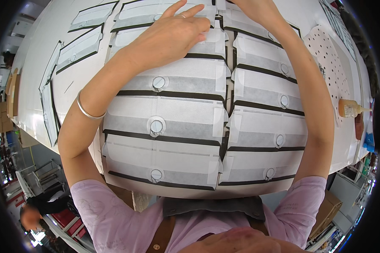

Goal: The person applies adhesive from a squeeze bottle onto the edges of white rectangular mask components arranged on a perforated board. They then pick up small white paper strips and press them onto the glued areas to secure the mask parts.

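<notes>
Two columns of flat white-and-grey panels with black edges lie overlapped on the white table in front of me. A round white disc sits on each panel, such as this left-column panel and this right-column panel. Over the far part of the left column is my left hand, with a ring on one finger. Two of its fingers stretch out, and the others bend down at the panel's right end. My right hand reaches over the far end of the right column; the picture's upper edge cuts off its fingers.
More loose panels lie at the far left of the table. On the right are a white sheet with holes and a small bottle of amber liquid. Cardboard boxes and another person are off to the left.
</notes>
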`<move>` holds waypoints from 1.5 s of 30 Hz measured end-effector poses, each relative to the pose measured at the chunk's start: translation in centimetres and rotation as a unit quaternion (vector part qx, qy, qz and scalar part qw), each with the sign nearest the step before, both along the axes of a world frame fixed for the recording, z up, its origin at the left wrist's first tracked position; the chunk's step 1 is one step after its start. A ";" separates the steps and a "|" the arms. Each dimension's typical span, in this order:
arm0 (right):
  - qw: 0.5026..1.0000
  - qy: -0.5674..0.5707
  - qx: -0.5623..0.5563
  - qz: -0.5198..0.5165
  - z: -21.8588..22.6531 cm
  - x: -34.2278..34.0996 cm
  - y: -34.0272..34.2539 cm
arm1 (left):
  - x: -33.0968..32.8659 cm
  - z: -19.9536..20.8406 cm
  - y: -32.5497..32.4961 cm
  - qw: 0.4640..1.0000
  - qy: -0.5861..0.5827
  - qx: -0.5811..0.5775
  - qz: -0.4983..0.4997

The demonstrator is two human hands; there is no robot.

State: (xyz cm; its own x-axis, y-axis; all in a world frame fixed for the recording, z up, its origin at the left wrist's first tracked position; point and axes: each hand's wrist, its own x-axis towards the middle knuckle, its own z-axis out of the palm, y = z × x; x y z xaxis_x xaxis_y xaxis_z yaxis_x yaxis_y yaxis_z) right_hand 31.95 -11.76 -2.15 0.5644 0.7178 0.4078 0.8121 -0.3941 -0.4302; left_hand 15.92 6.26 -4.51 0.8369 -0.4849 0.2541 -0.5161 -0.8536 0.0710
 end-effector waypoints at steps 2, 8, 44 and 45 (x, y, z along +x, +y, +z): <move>0.987 -0.149 -0.037 0.046 0.0 -0.7 -0.7 | 0.0 -0.1 0.1 1.000 -0.006 -0.004 -0.001; 0.966 -0.191 -0.162 0.070 -0.4 -2.9 -2.4 | -0.1 -0.6 -0.4 1.000 -0.017 -0.014 0.002; 0.972 -0.200 -0.110 0.059 3.5 -5.8 -1.6 | -22.9 6.8 5.6 0.940 -0.002 -0.198 0.276; 0.989 -0.119 -0.056 0.063 4.4 -6.5 -1.6 | -25.0 6.5 6.0 0.932 -0.002 -0.215 0.292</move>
State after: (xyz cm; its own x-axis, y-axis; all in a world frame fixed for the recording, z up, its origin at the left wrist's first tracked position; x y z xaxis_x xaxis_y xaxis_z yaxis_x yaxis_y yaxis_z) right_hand 25.45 -13.36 2.21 0.3649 0.8248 0.4319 0.9310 -0.3178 -0.1796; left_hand -9.13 12.25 1.98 0.9249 0.2003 0.3232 0.0262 -0.8816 0.4712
